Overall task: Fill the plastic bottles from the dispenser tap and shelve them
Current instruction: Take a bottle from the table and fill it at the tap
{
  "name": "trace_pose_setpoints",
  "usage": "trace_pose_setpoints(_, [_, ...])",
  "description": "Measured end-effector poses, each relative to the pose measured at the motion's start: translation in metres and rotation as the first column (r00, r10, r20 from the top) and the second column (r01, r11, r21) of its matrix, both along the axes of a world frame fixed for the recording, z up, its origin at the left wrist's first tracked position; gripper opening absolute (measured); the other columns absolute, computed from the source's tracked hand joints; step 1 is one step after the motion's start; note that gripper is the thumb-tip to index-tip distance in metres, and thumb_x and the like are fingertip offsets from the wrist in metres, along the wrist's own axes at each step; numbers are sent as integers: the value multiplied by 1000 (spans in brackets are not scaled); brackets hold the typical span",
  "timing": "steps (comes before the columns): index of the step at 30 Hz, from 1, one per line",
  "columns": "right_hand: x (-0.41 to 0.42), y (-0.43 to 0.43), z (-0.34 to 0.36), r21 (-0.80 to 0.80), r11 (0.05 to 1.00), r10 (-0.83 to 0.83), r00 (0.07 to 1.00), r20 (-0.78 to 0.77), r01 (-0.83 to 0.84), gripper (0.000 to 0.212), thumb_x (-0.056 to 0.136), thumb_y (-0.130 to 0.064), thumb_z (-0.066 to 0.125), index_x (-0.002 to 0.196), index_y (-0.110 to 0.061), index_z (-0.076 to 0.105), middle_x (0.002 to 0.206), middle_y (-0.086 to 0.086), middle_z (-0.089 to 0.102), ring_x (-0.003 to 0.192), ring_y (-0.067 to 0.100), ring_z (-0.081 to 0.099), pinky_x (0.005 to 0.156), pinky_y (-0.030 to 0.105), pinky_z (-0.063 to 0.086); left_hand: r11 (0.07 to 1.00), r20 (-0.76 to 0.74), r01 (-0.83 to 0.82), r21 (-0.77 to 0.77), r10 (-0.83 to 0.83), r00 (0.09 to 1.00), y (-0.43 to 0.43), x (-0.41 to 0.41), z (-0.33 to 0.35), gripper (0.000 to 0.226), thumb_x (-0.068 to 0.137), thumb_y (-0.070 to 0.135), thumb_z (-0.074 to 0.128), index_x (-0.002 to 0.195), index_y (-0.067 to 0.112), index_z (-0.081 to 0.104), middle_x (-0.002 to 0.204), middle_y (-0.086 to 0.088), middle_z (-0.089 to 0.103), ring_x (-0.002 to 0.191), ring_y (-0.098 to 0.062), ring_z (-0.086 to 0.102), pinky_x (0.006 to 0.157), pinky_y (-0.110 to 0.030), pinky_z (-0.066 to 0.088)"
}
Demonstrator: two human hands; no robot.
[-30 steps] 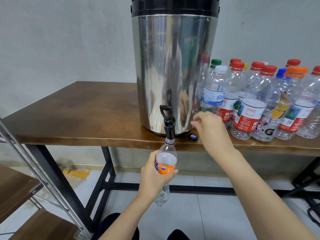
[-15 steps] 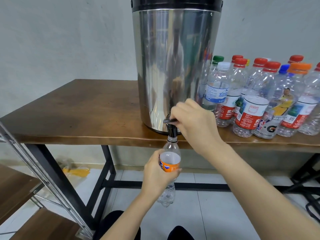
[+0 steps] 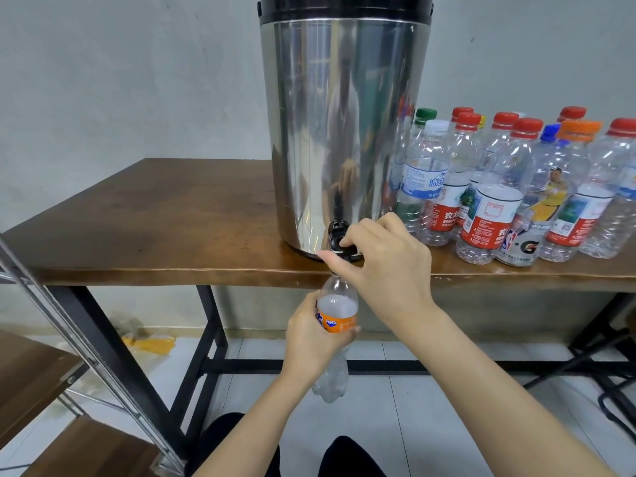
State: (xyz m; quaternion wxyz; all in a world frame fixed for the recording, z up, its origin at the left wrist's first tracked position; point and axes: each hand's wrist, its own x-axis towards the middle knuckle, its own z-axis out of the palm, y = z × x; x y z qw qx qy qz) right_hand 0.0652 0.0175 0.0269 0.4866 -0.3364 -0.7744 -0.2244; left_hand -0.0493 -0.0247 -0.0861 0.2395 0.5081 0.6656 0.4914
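Fanta bottle [image 3: 335,318]: gripped by left hand [image 3: 311,335] under tap lever [image 3: 342,242], right hand [image 3: 389,266] fingers pinching lever. Risk: overflow or spillage if mouth drifts off spout.

1 s ago my R grip [image 3: 385,266] hovered loose over the surface [image 3: 155,218], just right of the dispenser [image 3: 344,132] base and off the tap. By 0.5 s ago it had swung left onto the tap lever [image 3: 346,247]. Now index finger + thumb pinch that lever, w/ the thumb stretched out left beneath it. The lever itself stood upright 1 s ago; now it's tipped fwd and lies about flat. The spout and the bottle [image 3: 335,315] mouth were in plain sight before; R grip now covers both. The small black cap on the surface is also hidden behind it.
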Motion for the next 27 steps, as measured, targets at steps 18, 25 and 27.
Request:
trace_pose_setpoints(18, [24, 22, -12, -283, 912, 259, 952, -164, -297, 27, 93, -36, 56, 95, -14, 72, 112, -9, 68, 104, 14, 52, 76, 29, 49, 990, 32, 39, 137, -44, 999, 6, 0, -7, 74, 64, 25, 90, 127, 32, 52, 117, 14, 63, 104, -8, 62, 87, -24, 53])
trace_pose_setpoints(25, [20, 23, -19, -266, 919, 242, 949, -200, -290, 26, 95, -32, 58, 93, -11, 73, 107, -4, 70, 102, 17, 52, 82, 26, 46, 981, 56, 64, 185, -75, 996, 5, -1, -5, 78, 66, 18, 90, 126, 42, 46, 123, 22, 57, 112, -1, 55, 90, -14, 46])
trace_pose_setpoints(27, [20, 22, -18, -264, 922, 233, 951, -204, -283, 26, 95, -32, 58, 93, -11, 72, 107, -4, 70, 101, 16, 52, 83, 26, 46, 980, 62, 68, 187, -80, 995, 4, 0, -3, 79, 66, 17, 89, 126, 43, 45, 123, 24, 56, 112, 5, 53, 86, -4, 41])
